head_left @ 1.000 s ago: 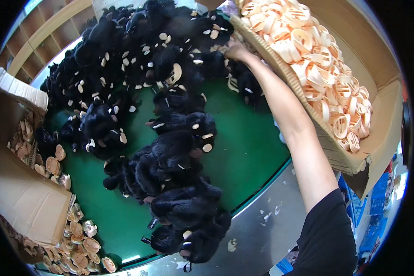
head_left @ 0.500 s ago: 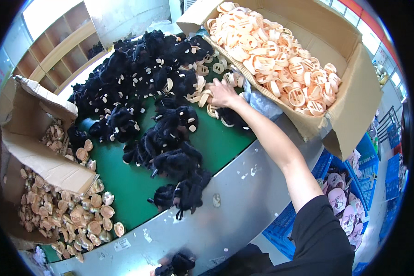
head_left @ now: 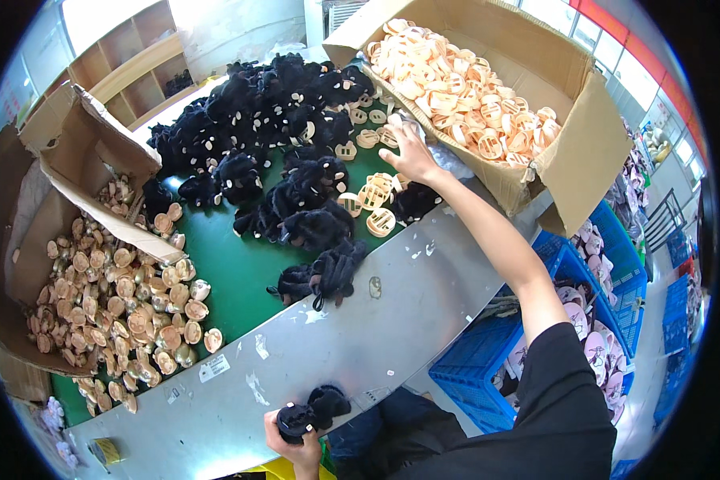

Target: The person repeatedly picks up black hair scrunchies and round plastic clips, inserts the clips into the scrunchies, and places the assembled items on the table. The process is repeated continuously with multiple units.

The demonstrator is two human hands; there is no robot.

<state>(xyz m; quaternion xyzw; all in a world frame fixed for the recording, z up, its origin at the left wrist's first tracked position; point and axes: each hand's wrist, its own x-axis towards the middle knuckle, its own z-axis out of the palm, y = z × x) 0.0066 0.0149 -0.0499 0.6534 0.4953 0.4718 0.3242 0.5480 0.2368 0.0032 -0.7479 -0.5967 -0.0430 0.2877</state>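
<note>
My right hand [head_left: 412, 156] is stretched over the far right of the work table, fingers apart and holding nothing. Around it lie peach plastic slotted discs [head_left: 380, 222], a small group of them toward the table's metal edge. At the bottom, my left hand [head_left: 294, 448] is closed around a black fuzzy plush piece [head_left: 300, 420] with small pale bits on it. A large pile of similar black plush pieces [head_left: 256, 108] covers the back of the green surface. More black pieces [head_left: 320, 224] lie in a row in the middle.
A cardboard box [head_left: 600, 144] full of peach discs stands at the back right. At left, another carton [head_left: 96, 192] spills gold-and-tan rounded parts [head_left: 136, 320]. Blue crates [head_left: 472, 384] with pink pieces stand right of the table. A tape roll [head_left: 104, 452] lies near the edge.
My right hand has come off the peach discs and opened; several discs now lie nearer the metal edge. My left hand has come further into view with the black plush piece. The view has shifted.
</note>
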